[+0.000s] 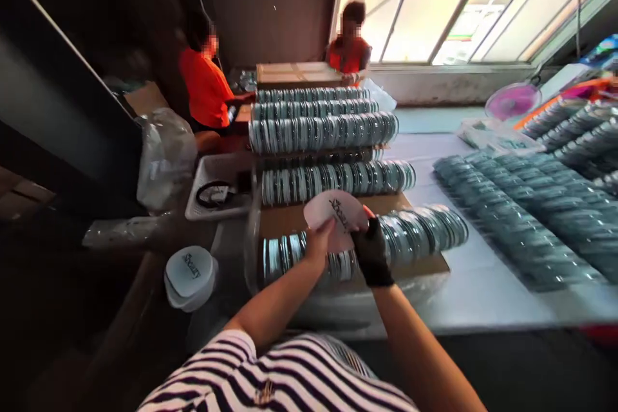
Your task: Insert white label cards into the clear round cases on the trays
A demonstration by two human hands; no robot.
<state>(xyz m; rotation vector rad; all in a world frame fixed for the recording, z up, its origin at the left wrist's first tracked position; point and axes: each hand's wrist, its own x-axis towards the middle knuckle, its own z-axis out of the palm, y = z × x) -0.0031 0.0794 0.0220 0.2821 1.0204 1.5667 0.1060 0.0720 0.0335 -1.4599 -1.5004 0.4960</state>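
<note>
Between both hands' fingers [322, 232], seemingly pinched: round lid [335, 214]

Pale tabletop [483, 296], carrying cardboard sheets [282, 219] loaded with rows of round tins [333, 180]; more tins [521, 212] laid flat to the right; white basket [212, 170] at left edge; pink fan [512, 102] behind.
</note>
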